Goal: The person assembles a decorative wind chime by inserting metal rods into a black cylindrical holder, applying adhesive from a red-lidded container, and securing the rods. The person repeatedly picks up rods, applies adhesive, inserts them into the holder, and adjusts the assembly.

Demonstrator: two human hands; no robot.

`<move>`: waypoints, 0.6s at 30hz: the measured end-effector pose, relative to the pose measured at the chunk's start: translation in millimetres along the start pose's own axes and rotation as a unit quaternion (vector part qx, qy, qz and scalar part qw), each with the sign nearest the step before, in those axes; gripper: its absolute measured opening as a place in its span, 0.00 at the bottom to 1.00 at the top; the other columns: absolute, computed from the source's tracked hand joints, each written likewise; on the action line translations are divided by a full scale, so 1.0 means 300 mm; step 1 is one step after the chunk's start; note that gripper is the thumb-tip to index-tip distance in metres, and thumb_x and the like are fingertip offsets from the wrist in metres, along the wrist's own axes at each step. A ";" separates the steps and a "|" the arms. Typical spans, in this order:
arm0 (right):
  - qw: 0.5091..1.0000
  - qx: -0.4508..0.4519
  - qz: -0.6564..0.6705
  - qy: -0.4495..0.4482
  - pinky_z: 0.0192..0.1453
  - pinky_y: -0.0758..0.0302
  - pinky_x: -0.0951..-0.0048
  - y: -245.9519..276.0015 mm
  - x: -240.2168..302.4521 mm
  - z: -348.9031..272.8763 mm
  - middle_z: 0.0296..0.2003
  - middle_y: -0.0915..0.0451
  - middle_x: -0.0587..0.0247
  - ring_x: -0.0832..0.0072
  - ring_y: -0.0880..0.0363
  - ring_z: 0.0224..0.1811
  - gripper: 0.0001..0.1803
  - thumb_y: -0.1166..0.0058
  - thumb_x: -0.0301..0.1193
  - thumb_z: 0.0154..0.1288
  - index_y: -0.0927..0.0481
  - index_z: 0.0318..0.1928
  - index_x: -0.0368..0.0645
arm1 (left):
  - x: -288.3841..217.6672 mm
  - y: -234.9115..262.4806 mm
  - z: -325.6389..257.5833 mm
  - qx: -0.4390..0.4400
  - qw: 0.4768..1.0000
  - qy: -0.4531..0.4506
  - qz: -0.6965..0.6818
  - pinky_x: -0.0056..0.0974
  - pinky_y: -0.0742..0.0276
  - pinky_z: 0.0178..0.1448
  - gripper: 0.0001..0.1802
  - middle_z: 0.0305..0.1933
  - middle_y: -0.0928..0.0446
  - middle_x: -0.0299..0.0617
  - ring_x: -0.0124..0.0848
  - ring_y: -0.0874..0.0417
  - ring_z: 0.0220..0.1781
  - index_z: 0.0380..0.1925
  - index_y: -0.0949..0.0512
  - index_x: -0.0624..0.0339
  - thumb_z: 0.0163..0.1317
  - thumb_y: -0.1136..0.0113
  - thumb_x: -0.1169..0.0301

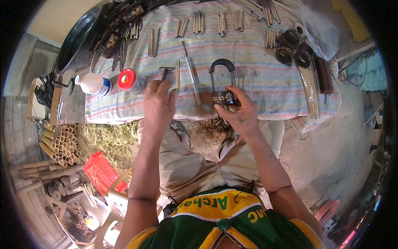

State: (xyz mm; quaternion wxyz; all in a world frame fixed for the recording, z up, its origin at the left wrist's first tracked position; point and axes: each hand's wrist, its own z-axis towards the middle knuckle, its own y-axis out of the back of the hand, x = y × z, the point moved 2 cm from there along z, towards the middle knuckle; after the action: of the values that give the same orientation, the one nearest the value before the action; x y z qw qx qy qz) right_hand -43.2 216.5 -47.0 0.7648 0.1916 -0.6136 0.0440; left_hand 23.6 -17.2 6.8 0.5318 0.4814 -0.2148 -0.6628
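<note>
My left hand (157,101) is closed round the dark handle of a small hammer (167,68), whose metal head points away from me over the cloth. In my right hand (241,107), fingers and thumb grip a dark, round piece with a pale flower pattern (224,98). Two thin rods rise from that piece to a black curved handle (222,63). Between my hands lie a slim pale stick (178,74) and a long thin pointed tool (192,79). Left of the hammer stands a jar with a red lid (127,79), beside a white bottle (94,84).
A striped cloth (265,99) covers the table. Bundles of short tubes (198,22) line its far side. Dark rings (284,55) and a bundle of thin strips (309,89) lie at the right. A big black basin (78,41) leans far left; cut bamboo tubes (62,143) are stacked below.
</note>
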 end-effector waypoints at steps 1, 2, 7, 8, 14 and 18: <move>1.000 0.000 -0.018 0.019 0.50 0.17 0.71 -0.003 0.004 -0.003 0.47 0.17 0.55 0.72 0.16 0.47 0.30 0.27 0.27 0.55 0.24 0.58 0.39 | -0.047 -0.005 0.001 -0.012 0.997 -0.028 -0.068 0.41 0.21 0.46 0.12 0.43 0.20 0.57 0.44 0.17 0.44 0.45 0.18 0.68 0.65 0.36 0.72; 0.999 0.001 -0.037 0.037 0.51 0.17 0.72 -0.007 0.008 -0.008 0.46 0.17 0.56 0.75 0.17 0.47 0.31 0.27 0.25 0.55 0.25 0.59 0.38 | -0.090 -0.020 -0.005 0.046 0.975 0.009 -0.217 0.40 0.21 0.45 0.11 0.41 0.20 0.54 0.42 0.17 0.43 0.46 0.18 0.66 0.63 0.35 0.76; 0.992 -0.009 -0.068 0.103 0.51 0.18 0.73 -0.008 0.026 -0.006 0.45 0.17 0.57 0.77 0.17 0.47 0.32 0.27 0.23 0.54 0.26 0.60 0.38 | -0.182 -0.097 0.035 0.167 0.951 -0.014 -0.260 0.43 0.23 0.43 0.12 0.36 0.20 0.52 0.44 0.18 0.38 0.47 0.18 0.67 0.65 0.37 0.73; 0.992 -0.011 -0.082 0.097 0.51 0.18 0.73 -0.005 0.028 -0.006 0.45 0.17 0.57 0.77 0.17 0.47 0.33 0.27 0.23 0.54 0.26 0.60 0.38 | -0.180 -0.112 0.041 0.155 0.942 -0.012 -0.298 0.41 0.23 0.43 0.12 0.35 0.21 0.50 0.42 0.18 0.36 0.47 0.18 0.67 0.66 0.37 0.74; 0.995 -0.012 -0.085 0.048 0.53 0.19 0.68 0.001 0.037 -0.004 0.47 0.17 0.52 0.66 0.15 0.47 0.38 0.26 0.29 0.52 0.30 0.63 0.40 | -0.185 -0.161 0.011 0.042 0.933 0.003 -0.358 0.40 0.24 0.39 0.10 0.31 0.22 0.46 0.39 0.21 0.31 0.44 0.20 0.68 0.67 0.37 0.72; 0.999 -0.026 0.012 0.037 0.53 0.20 0.62 -0.023 0.031 0.005 0.47 0.17 0.49 0.58 0.14 0.45 0.43 0.25 0.32 0.52 0.35 0.66 0.41 | -0.193 -0.111 -0.026 0.173 0.760 0.228 -0.583 0.35 0.27 0.34 0.10 0.30 0.25 0.39 0.29 0.25 0.28 0.44 0.23 0.65 0.71 0.40 0.68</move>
State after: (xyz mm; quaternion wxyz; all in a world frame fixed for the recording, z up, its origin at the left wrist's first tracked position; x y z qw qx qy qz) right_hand -40.2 208.2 -39.7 0.7913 0.1623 -0.5878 0.0438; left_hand 11.9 48.7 0.5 -0.0167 0.7345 0.1241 -0.6670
